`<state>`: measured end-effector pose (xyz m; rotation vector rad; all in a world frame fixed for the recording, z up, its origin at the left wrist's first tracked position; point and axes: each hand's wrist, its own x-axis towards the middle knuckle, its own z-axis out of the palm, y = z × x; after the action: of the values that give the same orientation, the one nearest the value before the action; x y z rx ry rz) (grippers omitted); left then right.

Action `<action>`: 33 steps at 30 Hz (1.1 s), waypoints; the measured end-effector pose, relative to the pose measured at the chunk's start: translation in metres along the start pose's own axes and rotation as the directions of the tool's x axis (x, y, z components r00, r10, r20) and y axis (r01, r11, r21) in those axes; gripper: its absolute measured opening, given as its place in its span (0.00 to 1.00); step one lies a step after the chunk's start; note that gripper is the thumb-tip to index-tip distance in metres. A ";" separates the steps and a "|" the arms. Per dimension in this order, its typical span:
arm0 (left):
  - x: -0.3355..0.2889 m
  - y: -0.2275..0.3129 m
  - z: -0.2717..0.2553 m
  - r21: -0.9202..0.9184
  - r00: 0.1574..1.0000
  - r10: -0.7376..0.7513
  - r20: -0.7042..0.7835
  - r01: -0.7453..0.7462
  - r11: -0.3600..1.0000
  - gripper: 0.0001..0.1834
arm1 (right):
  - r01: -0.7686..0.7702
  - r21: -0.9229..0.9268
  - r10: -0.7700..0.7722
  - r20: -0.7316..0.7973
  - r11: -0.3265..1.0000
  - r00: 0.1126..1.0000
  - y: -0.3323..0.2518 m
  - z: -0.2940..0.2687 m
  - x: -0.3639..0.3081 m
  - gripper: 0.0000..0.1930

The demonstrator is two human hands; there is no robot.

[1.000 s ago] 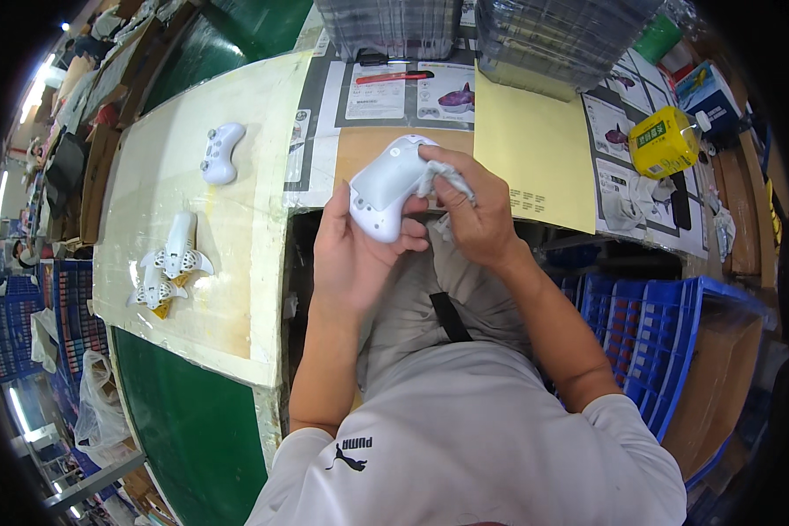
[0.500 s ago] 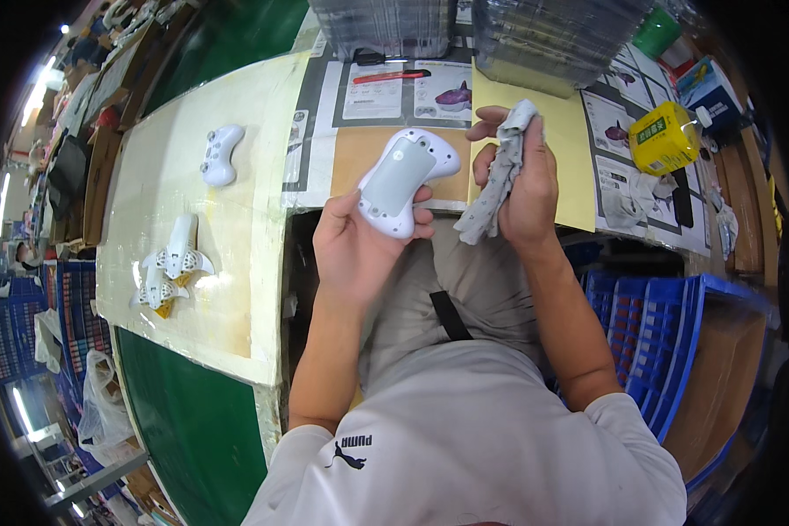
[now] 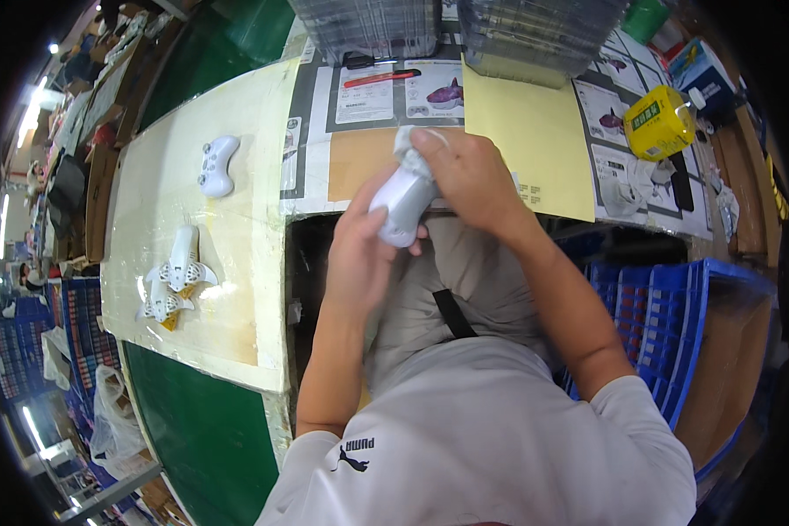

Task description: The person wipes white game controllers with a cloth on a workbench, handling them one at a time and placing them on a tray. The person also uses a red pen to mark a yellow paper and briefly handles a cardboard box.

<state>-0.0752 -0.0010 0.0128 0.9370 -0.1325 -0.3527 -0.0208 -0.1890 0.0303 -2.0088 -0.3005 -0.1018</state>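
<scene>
A white game controller [image 3: 401,209] is gripped in my left hand [image 3: 362,230], above my lap at the table's front edge. My right hand [image 3: 472,178] presses a whitish-grey cloth [image 3: 409,145] onto the controller's far end; most of the cloth is hidden under the fingers. To the left on the table lies a second white controller [image 3: 218,166], its buttons up. Nearer on that side rest two white toy pieces with yellow parts [image 3: 181,272], shaped like small sea animals or craft.
Stacks of clear plastic trays [image 3: 535,39] stand at the back. A red cutter knife [image 3: 381,79] lies before them. At right are a yellow bottle [image 3: 659,124], a yellow sheet [image 3: 535,145] and a blue crate [image 3: 649,324] beside me.
My right hand has come left with the cloth and closed it over the controller. The controller has been turned in my left hand, so its back panel no longer faces up.
</scene>
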 end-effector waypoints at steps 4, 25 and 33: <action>-0.002 0.012 -0.019 0.370 0.988 0.142 -0.052 -0.113 0.922 0.42 | -0.469 0.527 0.310 0.365 0.709 0.878 0.015 -0.007 -0.003 0.26; 0.024 -0.017 -0.025 -0.278 0.984 0.159 -0.079 -0.175 0.945 0.44 | -0.080 0.862 0.313 -0.095 0.501 0.945 0.026 0.023 -0.033 0.17; 0.034 -0.014 -0.007 -0.262 0.978 0.139 -0.157 -0.177 0.949 0.45 | 0.178 0.217 -0.070 -0.431 0.960 0.900 0.019 0.021 -0.043 0.17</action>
<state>-0.0450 -0.0149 -0.0041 0.6671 -0.0311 -0.1516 -0.0586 -0.1853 -0.0044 -1.6615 -0.1546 -0.5463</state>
